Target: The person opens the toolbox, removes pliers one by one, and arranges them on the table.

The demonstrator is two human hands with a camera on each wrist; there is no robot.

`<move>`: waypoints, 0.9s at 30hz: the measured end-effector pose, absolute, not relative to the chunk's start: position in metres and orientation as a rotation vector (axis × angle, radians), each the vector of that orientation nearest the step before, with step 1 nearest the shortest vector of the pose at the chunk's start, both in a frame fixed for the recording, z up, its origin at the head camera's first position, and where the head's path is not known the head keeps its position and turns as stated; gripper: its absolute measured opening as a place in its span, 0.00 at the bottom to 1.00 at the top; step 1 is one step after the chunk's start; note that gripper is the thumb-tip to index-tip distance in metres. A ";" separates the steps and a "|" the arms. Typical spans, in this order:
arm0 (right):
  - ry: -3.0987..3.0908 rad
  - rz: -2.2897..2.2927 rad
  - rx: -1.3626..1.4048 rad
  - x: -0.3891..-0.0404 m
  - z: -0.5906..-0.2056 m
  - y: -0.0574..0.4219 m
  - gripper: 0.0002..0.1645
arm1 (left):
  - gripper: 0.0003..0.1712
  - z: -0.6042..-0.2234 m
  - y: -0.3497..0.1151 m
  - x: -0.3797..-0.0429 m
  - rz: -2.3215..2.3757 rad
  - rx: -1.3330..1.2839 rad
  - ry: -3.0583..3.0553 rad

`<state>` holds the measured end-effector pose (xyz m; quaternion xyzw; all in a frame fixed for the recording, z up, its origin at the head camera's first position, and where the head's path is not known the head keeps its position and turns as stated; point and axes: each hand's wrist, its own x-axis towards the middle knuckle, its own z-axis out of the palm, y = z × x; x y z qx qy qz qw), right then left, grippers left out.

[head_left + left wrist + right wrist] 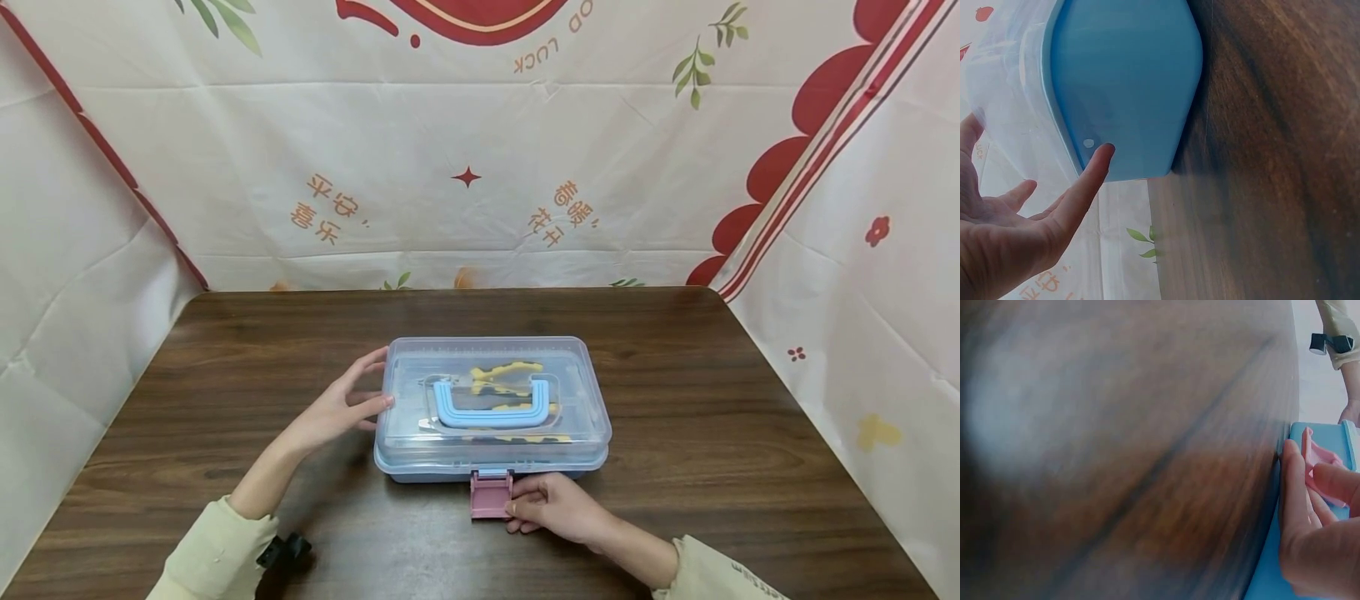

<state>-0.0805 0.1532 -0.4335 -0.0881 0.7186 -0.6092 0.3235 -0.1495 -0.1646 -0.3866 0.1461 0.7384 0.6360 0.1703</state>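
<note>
A toolbox with a clear lid (405,367) and a blue base (1129,81) sits on the table, its lid down. Its pink latch (491,497) is flipped outward at the front. My right hand (562,508) pinches the right side of that latch between thumb and fingers; the right wrist view shows the thumb over the pink latch (1322,459). Fingers spread, my left hand (341,408) rests against the box's left end. Through the lid show yellow-and-black pliers (510,375) and other yellow-and-black handled tools. A light blue carrying handle (491,418) lies flat on top.
The dark wood-grain table (675,400) extends around the box on all sides. Behind it hangs a white printed cloth (420,142), with more cloth at both sides. A black wrist device (283,550) is by the left sleeve.
</note>
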 end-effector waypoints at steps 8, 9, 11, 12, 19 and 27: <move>2.063 -1.449 -0.267 -0.077 -0.433 0.153 0.19 | 0.39 -0.386 -0.165 -0.149 1.820 0.424 2.083; 2.071 -1.439 -0.269 -0.077 -0.433 0.153 0.20 | 0.39 -0.386 -0.165 -0.149 1.820 0.425 2.082; 2.063 -1.440 -0.261 -0.077 -0.433 0.153 0.20 | 0.39 -0.386 -0.164 -0.149 1.822 0.426 2.082; 2.055 -1.445 -0.257 -0.078 -0.434 0.154 0.20 | 0.39 -0.386 -0.164 -0.149 1.822 0.425 2.082; 1.994 -1.486 -0.269 -0.079 -0.434 0.156 0.17 | 0.39 -0.387 -0.164 -0.150 1.810 0.415 2.092; 1.893 -1.456 -0.513 -0.082 -0.430 0.163 0.16 | 0.37 -0.388 -0.164 -0.145 1.778 0.448 2.242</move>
